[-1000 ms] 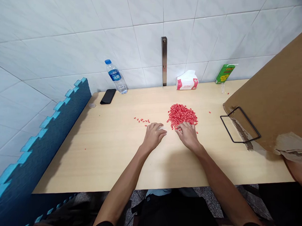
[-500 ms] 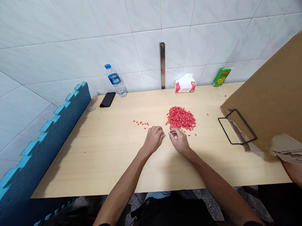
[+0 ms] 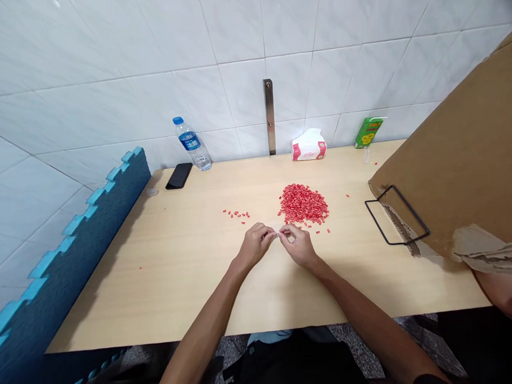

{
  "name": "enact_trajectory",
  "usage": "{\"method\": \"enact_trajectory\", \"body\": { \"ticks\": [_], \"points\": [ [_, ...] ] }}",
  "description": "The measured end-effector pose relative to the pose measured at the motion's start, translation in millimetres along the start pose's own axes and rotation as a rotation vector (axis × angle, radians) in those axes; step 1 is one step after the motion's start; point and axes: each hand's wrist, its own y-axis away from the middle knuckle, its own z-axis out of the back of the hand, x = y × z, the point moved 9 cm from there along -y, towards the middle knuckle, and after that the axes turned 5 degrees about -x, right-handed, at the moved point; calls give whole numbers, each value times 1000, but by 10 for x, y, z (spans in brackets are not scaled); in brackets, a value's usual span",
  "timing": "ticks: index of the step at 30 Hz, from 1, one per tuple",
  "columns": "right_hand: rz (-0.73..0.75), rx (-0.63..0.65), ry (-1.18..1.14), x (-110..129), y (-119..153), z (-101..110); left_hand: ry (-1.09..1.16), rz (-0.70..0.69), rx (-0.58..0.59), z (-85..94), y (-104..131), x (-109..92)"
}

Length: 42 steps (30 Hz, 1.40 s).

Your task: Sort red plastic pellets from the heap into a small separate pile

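Note:
My left hand and my right hand meet fingertip to fingertip above the table, just in front of a heap of small red pieces. Both hands are closed in a pinch, thumb against fingers. Whatever sits between the fingertips is too small to make out. Left of the heap lies a loose group of several red pieces, beyond my left hand. A few stray pieces rest near the heap's front right edge.
On the wooden table stand a water bottle, a black phone, a tissue pack and a green drink carton. A blue foam panel borders the left; a cardboard sheet with a wire stand borders the right.
My two hands have come together, the right fingertips moving left until they meet the left ones. The whole view has shifted slightly.

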Motion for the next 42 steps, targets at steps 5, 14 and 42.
{"method": "enact_trajectory", "body": {
  "ticks": [5, 14, 42],
  "points": [
    [-87, -31, -38, -18, 31, -3, 144, 132, -69, 60, -8, 62],
    [-130, -86, -43, -72, 31, 29, 205, 226, -92, 28, 0, 165],
    [-52, -15, 50, -65, -11, -18, -212, 0, 44, -111, -21, -56]
  ]
}}
